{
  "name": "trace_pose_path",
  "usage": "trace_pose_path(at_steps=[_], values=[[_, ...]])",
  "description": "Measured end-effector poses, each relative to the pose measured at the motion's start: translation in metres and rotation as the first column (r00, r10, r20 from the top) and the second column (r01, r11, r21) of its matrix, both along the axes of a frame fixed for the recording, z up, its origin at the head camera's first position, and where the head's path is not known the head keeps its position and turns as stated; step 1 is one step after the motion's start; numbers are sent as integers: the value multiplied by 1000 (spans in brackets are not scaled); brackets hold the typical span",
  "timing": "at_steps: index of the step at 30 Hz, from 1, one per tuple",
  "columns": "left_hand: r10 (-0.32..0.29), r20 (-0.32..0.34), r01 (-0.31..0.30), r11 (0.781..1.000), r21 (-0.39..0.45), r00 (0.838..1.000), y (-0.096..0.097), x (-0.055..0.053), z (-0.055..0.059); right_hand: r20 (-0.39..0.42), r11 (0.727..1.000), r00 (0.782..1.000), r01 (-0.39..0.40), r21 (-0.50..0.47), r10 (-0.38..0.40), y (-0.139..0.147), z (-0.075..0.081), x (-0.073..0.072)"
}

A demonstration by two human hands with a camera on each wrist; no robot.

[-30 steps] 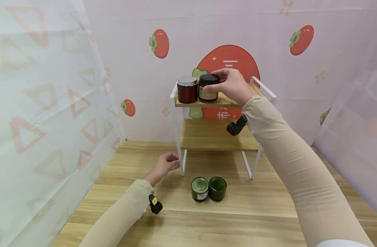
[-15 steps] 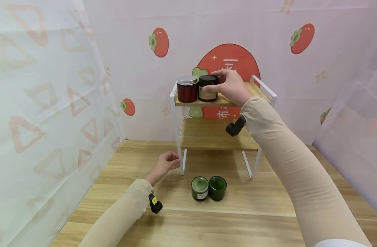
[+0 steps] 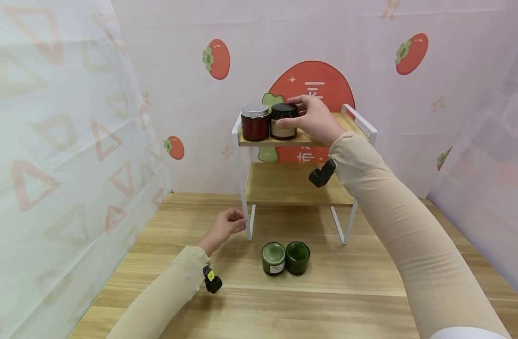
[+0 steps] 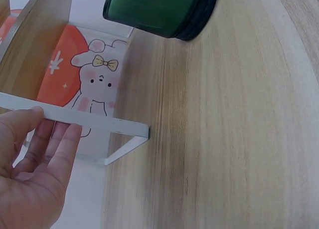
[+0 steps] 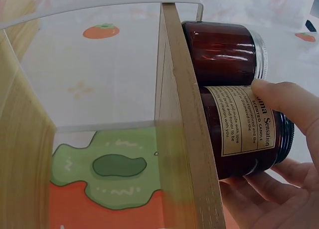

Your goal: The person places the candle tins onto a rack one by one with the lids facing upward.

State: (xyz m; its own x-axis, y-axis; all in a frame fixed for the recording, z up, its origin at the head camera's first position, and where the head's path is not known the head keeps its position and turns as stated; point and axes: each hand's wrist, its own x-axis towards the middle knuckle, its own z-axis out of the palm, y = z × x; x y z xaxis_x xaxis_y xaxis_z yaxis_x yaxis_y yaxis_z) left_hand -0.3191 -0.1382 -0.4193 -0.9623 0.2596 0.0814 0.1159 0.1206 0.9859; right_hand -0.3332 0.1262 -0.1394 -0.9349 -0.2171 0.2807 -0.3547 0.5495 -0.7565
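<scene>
On the top board of a two-tier shelf [image 3: 299,184] stands a scented candle jar [image 5: 241,121], dark red glass with a black lid and a cream label. My right hand [image 3: 316,118] grips it, thumb at the front and fingers behind. Beside it to the left is another dark red jar [image 3: 255,126] with a silver lid. Low on the left, my left hand [image 3: 226,227] pinches the shelf's white metal leg [image 4: 94,120] between thumb and fingers. In front of the shelf, a labelled green glass jar [image 3: 273,258] and a darker green glass cup [image 3: 297,258] stand side by side.
The shelf rests on a wood-grain table [image 3: 327,306]. A patterned cloth [image 3: 191,103] hangs behind it, and further cloth hangs on both sides. A white rail [image 3: 359,120] edges the top board on the right.
Both hands keep their holds, and the jars stay in place on the top board. Only a very slight shift of the head view shows.
</scene>
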Motion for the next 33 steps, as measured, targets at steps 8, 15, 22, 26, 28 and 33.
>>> trace_pose_path(at_steps=[8,15,22,26,28,33], values=[[-2,0,2,1000,-7,1000,-1,0,-2,-39,1000,999,14,-28,-15,5,1,4],[2,-4,-2,1000,-10,1000,0,0,-2,-123,994,992,3,-112,-17,15,4,18],[15,11,-15,1000,-2,1000,2,-1,-1,-221,981,975,-59,-185,17,27,-1,42],[21,18,-21,1000,6,1000,2,-1,0,-277,971,960,-102,-216,39,35,-10,54],[19,15,-19,1000,4,1000,1,-1,0,-302,963,951,-138,-233,63,38,-15,60],[13,7,-13,1000,0,1000,0,-1,-1,-350,948,931,-198,-250,103,44,-30,73]])
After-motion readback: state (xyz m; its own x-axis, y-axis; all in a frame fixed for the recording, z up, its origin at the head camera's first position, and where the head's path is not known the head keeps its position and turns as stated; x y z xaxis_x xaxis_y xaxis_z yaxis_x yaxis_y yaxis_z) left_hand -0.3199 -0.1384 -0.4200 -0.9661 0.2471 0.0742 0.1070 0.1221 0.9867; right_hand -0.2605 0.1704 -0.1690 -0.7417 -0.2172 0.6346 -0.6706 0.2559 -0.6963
